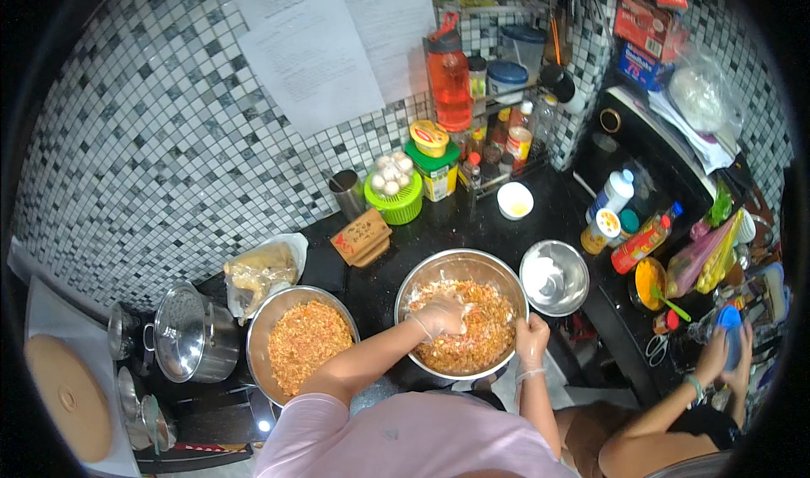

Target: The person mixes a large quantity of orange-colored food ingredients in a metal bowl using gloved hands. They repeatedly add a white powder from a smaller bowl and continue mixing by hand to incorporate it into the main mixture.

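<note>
A large steel mixing bowl (403, 297) stands in front of me, full of a crumbly orange food mixture (477, 347) with white powder on it. My left hand (439, 318), in a clear plastic glove, is down in the mixture; its fingers are partly buried, so their pose is unclear. With my right hand (531, 340) I grip the bowl's right rim; a clear glove cuff shows at that wrist. Left of it, under my left forearm, a second steel bowl (257, 343) holds a similar orange mixture (308, 343).
A smaller steel bowl (569, 297) with white residue sits close on the right. Left are a steel pot (202, 347) and a plastic bag of food (266, 271). Behind are a wooden block (361, 237) and a green basket of eggs (396, 204). At far right a co-worker's hands (717, 356) hold a blue container.
</note>
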Motion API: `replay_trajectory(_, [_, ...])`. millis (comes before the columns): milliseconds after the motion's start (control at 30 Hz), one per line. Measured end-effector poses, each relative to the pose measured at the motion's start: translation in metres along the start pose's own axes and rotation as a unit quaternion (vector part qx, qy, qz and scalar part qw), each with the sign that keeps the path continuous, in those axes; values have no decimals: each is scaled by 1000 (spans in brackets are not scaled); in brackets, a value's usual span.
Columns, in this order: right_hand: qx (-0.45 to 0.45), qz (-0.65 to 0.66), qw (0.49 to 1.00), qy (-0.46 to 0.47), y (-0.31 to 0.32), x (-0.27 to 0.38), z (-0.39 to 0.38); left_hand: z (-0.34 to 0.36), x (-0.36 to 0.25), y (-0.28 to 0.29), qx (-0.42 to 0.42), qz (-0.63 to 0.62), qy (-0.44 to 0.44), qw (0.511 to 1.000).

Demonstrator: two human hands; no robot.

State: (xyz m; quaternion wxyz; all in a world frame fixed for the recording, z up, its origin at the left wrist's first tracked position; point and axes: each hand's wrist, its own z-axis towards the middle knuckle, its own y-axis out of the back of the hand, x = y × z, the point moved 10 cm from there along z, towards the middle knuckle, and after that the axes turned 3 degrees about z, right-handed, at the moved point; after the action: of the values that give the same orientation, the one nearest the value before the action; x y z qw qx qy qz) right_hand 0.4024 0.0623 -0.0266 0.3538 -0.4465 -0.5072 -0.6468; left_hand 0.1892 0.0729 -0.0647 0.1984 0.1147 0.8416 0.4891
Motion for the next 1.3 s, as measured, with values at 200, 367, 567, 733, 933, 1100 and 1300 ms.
replay_trajectory(200, [-11, 24, 1000, -15, -1, -16, -1, -29, -8, 26, 44, -70, -33, 996])
replay_trajectory(367, [-2, 22, 1000, -22, -2, -15, -1, -14, 48, 65, -23, -133, 89, 987])
replay_trajectory(567, [4, 11, 1000, -23, -8, -1, -2, 69, 44, 8, 75, -360, 47, 929])
replay_trajectory(733, [-8, 15, 1000, -17, -1, -10, -3, 95, 7, -9, 179, -444, -29, 877])
replay_trajectory(933, [7, 58, 997, -50, -3, 6, -7, 112, 8, -26, 172, -376, -46, 910])
replay_trajectory(1100, [-13, 53, 998, -41, 10, 22, -9, 75, -13, 8, 167, -338, -38, 925])
replay_trajectory(1300, [-13, 33, 999, -37, 5, 17, -9, -9, -40, 75, 7, -83, -52, 995])
